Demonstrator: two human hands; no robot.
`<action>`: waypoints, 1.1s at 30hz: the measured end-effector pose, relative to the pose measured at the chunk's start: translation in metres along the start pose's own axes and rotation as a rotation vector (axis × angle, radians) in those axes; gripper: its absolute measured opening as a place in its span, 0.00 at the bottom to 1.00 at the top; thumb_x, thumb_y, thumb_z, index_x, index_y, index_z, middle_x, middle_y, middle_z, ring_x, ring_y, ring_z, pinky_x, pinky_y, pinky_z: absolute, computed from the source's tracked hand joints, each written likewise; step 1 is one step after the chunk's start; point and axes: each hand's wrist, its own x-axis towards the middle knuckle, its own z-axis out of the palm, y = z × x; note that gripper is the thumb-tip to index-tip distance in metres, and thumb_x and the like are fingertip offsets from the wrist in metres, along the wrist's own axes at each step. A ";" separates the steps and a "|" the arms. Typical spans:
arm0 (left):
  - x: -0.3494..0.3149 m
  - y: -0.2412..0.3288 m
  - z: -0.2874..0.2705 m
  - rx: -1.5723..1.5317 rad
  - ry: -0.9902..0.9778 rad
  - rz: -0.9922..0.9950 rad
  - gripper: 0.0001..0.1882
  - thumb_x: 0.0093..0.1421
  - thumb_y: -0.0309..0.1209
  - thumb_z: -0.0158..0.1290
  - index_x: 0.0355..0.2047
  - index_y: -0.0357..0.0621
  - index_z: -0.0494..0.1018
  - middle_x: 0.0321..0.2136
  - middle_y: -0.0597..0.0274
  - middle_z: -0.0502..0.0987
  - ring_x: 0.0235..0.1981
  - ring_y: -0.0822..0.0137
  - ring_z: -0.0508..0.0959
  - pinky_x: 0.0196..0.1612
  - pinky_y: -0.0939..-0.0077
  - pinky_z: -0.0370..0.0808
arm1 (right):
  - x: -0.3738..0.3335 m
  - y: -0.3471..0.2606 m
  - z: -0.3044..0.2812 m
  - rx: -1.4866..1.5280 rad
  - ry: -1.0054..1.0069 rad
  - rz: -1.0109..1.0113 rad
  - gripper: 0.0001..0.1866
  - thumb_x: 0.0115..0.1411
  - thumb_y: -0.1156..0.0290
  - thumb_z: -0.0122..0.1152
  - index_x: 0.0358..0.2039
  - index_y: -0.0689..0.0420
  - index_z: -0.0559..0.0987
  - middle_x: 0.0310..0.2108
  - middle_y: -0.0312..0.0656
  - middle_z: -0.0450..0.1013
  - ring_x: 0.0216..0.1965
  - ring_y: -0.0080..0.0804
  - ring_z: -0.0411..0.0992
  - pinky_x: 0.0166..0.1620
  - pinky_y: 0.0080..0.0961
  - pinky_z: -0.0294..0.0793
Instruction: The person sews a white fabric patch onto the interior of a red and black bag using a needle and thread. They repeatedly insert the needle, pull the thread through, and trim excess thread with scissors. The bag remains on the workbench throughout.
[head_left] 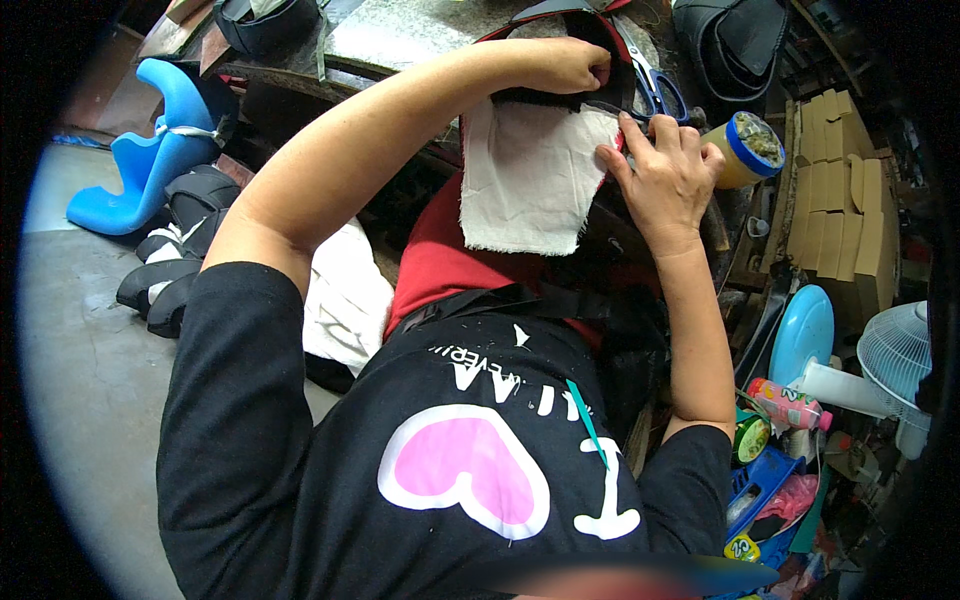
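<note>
left hand curled, fingertips hidden, right hand touching frayed white cloth

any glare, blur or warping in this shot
Head view: pale tabletop brightly lit at top; head view: smeared blur at bottom edge, right of centre; head view: black rounded fisheye borders; head view: right hand and white cloth fairly sharp.
</note>
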 end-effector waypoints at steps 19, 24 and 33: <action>-0.014 0.010 -0.008 -0.117 -0.105 -0.046 0.29 0.50 0.38 0.66 0.49 0.39 0.71 0.38 0.48 0.79 0.42 0.53 0.79 0.48 0.63 0.75 | -0.007 0.004 0.001 0.245 0.035 -0.022 0.18 0.54 0.46 0.67 0.41 0.40 0.85 0.34 0.32 0.70 0.37 0.30 0.70 0.47 0.39 0.61; -0.020 0.010 -0.006 -0.058 -0.054 0.013 0.33 0.47 0.39 0.69 0.50 0.38 0.69 0.40 0.48 0.77 0.43 0.53 0.78 0.47 0.63 0.75 | -0.007 0.018 -0.003 0.331 0.026 0.154 0.15 0.58 0.51 0.66 0.40 0.45 0.85 0.34 0.34 0.72 0.38 0.32 0.72 0.45 0.37 0.64; -0.021 0.024 0.000 0.177 0.175 0.306 0.10 0.55 0.32 0.62 0.35 0.42 0.77 0.36 0.52 0.76 0.38 0.50 0.80 0.42 0.61 0.77 | 0.013 -0.010 0.011 0.893 -0.073 0.568 0.40 0.59 0.58 0.68 0.67 0.51 0.61 0.26 0.42 0.78 0.28 0.45 0.79 0.34 0.41 0.75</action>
